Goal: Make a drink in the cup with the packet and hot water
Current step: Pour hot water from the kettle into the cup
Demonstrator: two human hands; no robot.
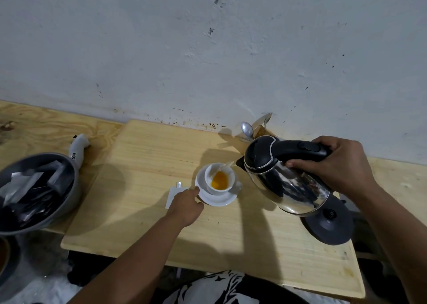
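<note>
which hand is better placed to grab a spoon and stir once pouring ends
Probably the left hand. It only steadies the saucer beside the cup, so it is easily freed. The right hand grips the tilted kettle, though the spoons stand behind that kettle.

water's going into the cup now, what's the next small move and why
Probably keep the kettle tilted a little longer, then level it. The cup holds only a shallow orange pool at its bottom, the stream lands inside, and the left hand steadies the saucer.
</note>
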